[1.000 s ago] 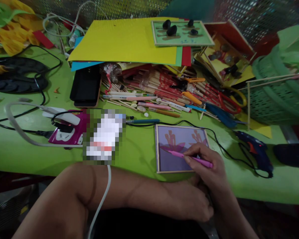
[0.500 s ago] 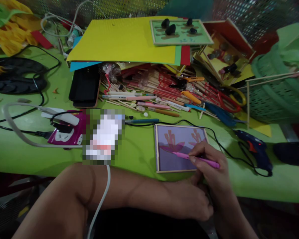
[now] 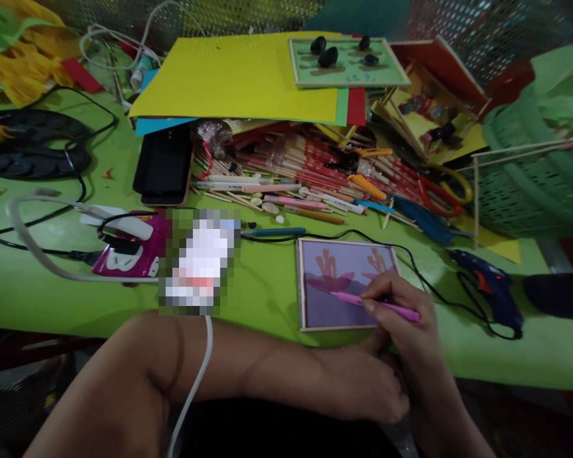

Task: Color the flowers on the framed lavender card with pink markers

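Note:
My right hand (image 3: 405, 312) pinches a pink pen (image 3: 396, 308), its tip touching a purple picture card (image 3: 334, 312) edged with thin wooden sticks. Two reddish-brown plant shapes with leaves are on the card; the tip rests by the lower edge of the left one, and my fingers partly cover the right one. My left forearm lies across the table's front edge. Beside and below my right wrist, my left hand (image 3: 375, 385) is curled into a loose fist, with nothing seen in it; its inner side is hidden.
A blurred phone (image 3: 200, 261) on a white cable lies left of the card, near a magenta power strip (image 3: 124, 254). A glue gun (image 3: 491, 286) lies to the right, its black cord running behind the card. Farther back are pens, sticks, scissors (image 3: 439, 194), yellow sheets (image 3: 239, 76) and a green basket (image 3: 520, 172).

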A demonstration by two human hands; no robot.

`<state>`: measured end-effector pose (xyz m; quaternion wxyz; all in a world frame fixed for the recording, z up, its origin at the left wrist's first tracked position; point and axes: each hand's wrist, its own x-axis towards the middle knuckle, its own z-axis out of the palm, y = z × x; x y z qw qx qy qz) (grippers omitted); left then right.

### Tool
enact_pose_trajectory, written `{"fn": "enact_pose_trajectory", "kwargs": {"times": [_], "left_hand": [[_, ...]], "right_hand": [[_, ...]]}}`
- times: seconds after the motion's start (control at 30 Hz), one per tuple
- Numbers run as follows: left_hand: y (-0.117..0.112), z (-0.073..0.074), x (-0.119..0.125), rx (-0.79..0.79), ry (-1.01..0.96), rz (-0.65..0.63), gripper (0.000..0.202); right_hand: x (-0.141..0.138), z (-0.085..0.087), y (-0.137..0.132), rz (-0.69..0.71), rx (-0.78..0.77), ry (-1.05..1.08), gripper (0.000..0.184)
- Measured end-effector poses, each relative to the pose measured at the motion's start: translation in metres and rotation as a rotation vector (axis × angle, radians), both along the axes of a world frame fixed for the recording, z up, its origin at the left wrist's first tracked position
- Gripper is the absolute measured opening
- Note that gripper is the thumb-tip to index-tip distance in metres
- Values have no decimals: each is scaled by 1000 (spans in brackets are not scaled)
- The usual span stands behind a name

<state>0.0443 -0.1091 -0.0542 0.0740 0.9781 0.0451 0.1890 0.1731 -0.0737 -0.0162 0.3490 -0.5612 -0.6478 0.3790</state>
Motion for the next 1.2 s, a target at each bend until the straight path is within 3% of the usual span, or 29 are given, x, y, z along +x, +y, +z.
{"fn": "enact_pose_trajectory", "kwargs": {"times": [0.23, 0.6, 1.2], "left_hand": [[-1, 2, -1, 16, 9, 26, 23], [-4, -9, 8, 0, -26, 20, 19], [0, -4, 4, -4, -47, -14, 16]], "right_hand": [[-2, -1, 1, 38, -19, -15, 9], [-3, -3, 3, 95, -14, -27, 4], [-6, -1, 4, 99, -23, -68, 2]]}}
